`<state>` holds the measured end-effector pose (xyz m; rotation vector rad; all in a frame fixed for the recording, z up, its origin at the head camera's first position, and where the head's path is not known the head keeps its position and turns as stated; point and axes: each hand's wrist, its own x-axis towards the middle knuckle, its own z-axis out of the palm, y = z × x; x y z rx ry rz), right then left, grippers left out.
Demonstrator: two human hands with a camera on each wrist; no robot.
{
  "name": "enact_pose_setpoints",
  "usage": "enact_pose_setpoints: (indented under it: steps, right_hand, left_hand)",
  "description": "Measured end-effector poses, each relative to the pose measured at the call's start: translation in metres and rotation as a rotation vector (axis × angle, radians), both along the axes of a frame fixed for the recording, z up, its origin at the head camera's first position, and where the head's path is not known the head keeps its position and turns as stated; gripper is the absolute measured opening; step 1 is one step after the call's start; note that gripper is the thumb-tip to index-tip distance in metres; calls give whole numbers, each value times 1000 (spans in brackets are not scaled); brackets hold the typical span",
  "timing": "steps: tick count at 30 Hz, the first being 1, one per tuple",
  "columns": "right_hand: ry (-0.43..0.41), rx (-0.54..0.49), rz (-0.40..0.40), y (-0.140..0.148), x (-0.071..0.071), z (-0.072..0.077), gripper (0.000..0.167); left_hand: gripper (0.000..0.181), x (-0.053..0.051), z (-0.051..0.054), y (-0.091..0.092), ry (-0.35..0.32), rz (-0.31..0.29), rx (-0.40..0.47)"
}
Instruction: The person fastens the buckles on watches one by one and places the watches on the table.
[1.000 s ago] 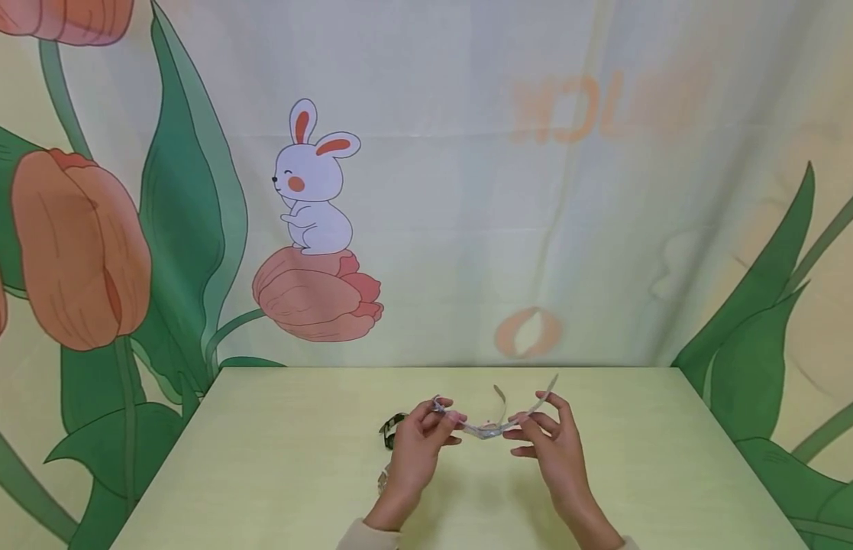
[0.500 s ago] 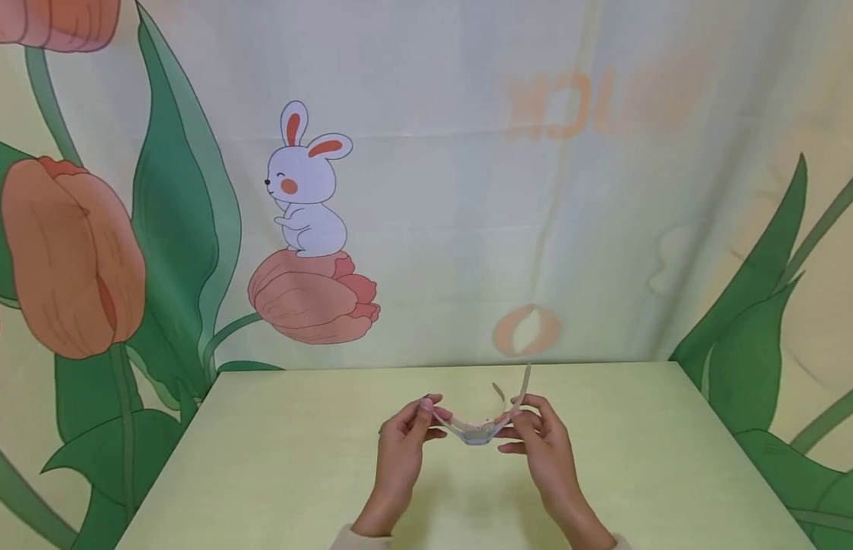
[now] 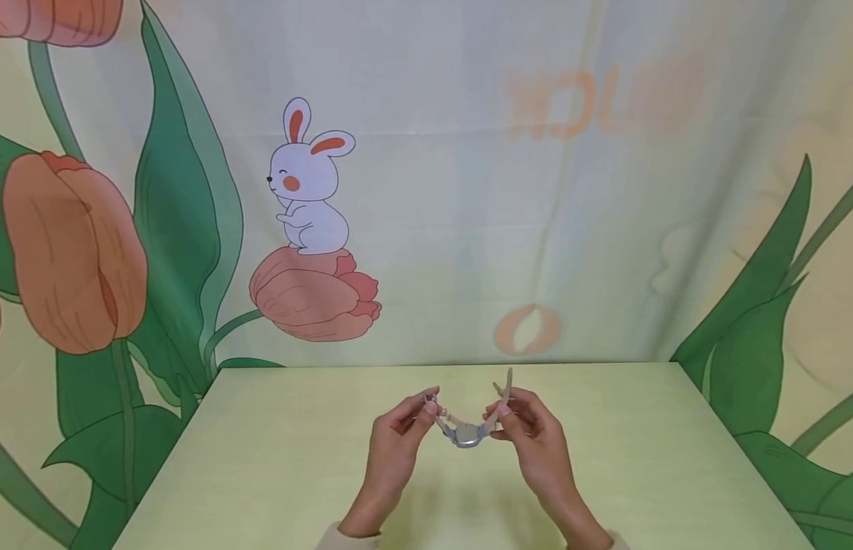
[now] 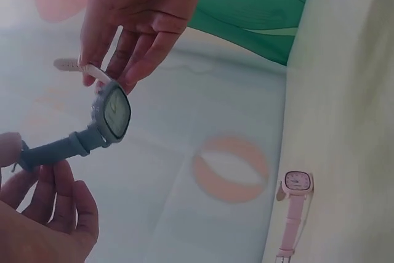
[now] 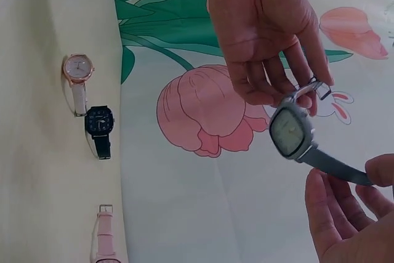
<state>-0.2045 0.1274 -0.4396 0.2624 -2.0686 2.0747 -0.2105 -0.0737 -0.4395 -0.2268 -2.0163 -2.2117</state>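
Note:
A wristwatch with a grey-blue strap and rounded square face hangs above the table between both hands. My left hand pinches the buckle end of its strap, clearest in the left wrist view. My right hand pinches the other strap half, whose holed tip sticks out past the fingers. The strap is unfastened and curves down to the case, with the dial plainly visible in the right wrist view.
More watches lie on the pale yellow table: a pink one, a black one and a rose-gold one with a whitish strap. My hands largely hide them in the head view. A printed curtain stands behind the table.
Both hands have shifted slightly left and come closer together, so the strap bends into a deeper U. The dial has tilted into view, and the left hand now covers the watches at left.

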Motion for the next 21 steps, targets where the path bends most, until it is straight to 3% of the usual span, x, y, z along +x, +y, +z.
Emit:
enact_pose_setpoints:
  steps: [13, 21]
  right_hand:
    - [110, -22, 24, -15, 8, 8, 20]
    - [86, -24, 33, -16, 12, 11, 25]
  left_hand:
    - [27, 9, 11, -1, -21, 1, 63]
    - [26, 13, 17, -1, -9, -7, 81]
